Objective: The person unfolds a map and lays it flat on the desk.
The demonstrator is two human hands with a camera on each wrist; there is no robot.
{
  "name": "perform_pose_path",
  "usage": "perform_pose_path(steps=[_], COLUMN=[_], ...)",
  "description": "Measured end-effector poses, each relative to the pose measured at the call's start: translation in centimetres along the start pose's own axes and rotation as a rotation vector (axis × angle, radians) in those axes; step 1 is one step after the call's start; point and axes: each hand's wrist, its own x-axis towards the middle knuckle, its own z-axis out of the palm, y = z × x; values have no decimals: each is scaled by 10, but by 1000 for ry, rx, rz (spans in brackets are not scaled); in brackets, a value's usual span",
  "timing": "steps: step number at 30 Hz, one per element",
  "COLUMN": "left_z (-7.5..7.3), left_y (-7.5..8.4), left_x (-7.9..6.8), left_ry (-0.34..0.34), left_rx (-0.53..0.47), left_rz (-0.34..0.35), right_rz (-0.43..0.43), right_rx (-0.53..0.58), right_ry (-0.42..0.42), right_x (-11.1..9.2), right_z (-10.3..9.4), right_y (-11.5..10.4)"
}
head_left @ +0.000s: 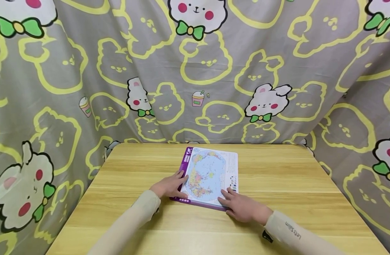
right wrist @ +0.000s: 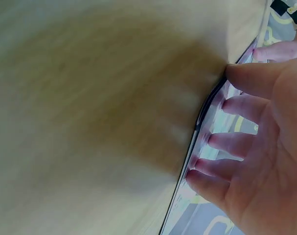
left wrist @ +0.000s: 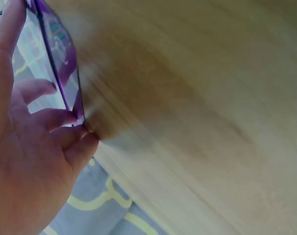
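Note:
A flat, thin world map board with a purple border lies on the wooden table, turned sideways. At its left edge, my left hand rests with fingers spread, several fingertips on the border and the thumb over the near-left corner. My right hand lies at the near-right corner, its fingertips on the printed face. In the left wrist view, the fingertips meet the glossy purple edge. From the right wrist, the right thumb shows against the board's dark side edge, the other fingers reaching onto its surface.
The light wooden table extends around the board on all sides. Behind it and at both sides hangs a grey curtain with yellow outlines and cartoon animals, close to the table's far edge.

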Motion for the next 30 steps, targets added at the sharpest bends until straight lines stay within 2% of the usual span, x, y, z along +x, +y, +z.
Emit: perform_pose_path(steps=[8, 19, 22, 27, 30], left_z=[1, 2, 2, 3, 3], left_y=[2, 6, 9, 11, 13], left_x=[1, -5, -8, -12, -14], left_ry=[-25, -17, -21, -26, -26], left_rx=[69, 85, 84, 70, 63], left_rz=[-6, -2, -11, -19, -19], right_rz=[-3, -25, -51, -50, -19], right_rx=[11, 32, 23, 25, 46], right_ry=[24, 43, 69, 70, 48], right_x=[0, 1, 1, 3, 4], right_z=[4, 3, 4, 2, -1], right_y=[4, 10, 14, 17, 17])
